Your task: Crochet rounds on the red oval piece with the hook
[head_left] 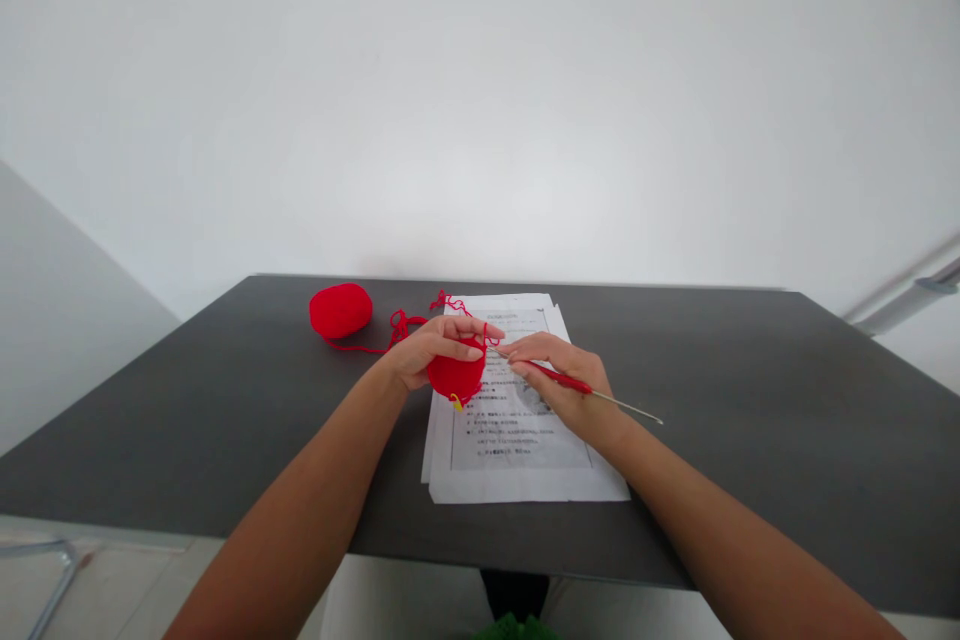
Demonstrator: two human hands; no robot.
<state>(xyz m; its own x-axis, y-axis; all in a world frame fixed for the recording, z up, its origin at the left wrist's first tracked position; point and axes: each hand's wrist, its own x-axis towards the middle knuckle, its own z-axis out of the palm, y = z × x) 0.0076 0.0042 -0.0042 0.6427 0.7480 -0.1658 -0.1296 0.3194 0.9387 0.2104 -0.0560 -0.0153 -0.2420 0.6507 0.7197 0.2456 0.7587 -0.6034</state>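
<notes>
My left hand [429, 350] grips a red crocheted piece [454, 377], its thumb on the front and red yarn running over the raised index finger. A small yellow marker [457, 402] hangs at the lower edge of the piece. In my right hand [570, 385] is a crochet hook [564, 379] with a red handle, its metal shaft sticking out to the right. The hook's other tip is close to the yarn by my left fingers; whether it sits in a loop is too small to tell. A red yarn ball [341, 311] lies to the left.
Printed paper sheets [525, 485] lie beneath both hands on the dark table [720, 360]. Loose red yarn [400, 324] trails from the ball towards my left hand, with more curled at the sheets' top edge. A white wall stands behind the table.
</notes>
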